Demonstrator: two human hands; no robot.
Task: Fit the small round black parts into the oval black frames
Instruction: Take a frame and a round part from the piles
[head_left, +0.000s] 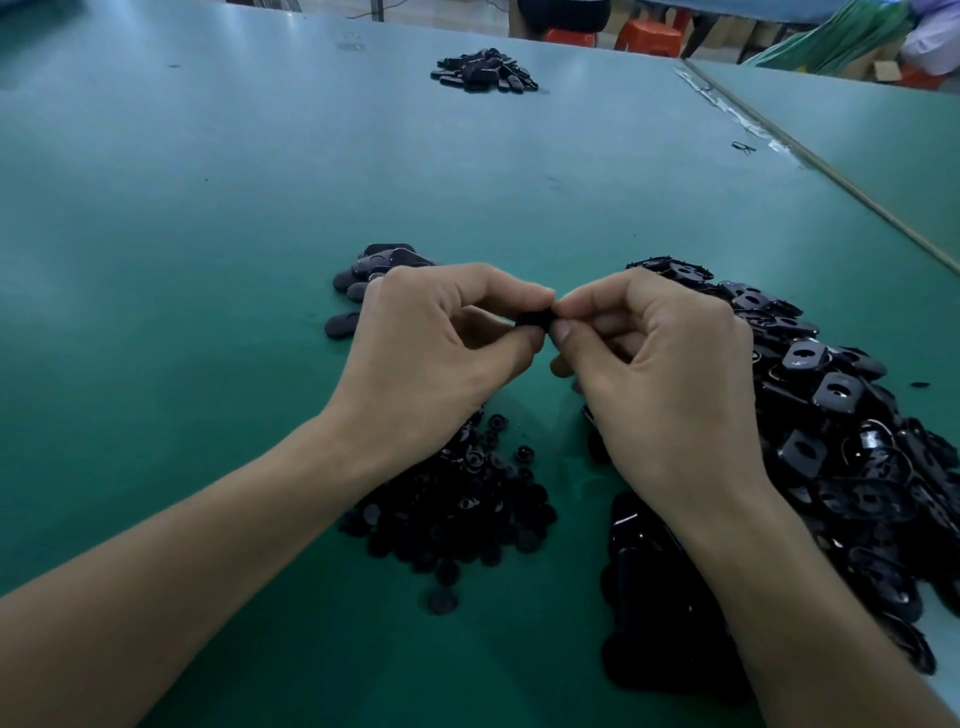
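Observation:
My left hand (431, 353) and my right hand (660, 374) meet above the green table, fingertips together. Between them they pinch a small black piece (534, 318), mostly hidden by the fingers; I cannot tell whether it is a frame, a round part or both. Under my left wrist lies a heap of small round black parts (457, 509). A large heap of oval black frames (841, 431) spreads to the right of my right hand.
A small group of black pieces (374, 275) lies just beyond my left hand. Another black pile (485, 71) sits far back on the green table (208, 208). A seam with a second table (857, 135) runs at the right. Orange stools and a person stand behind.

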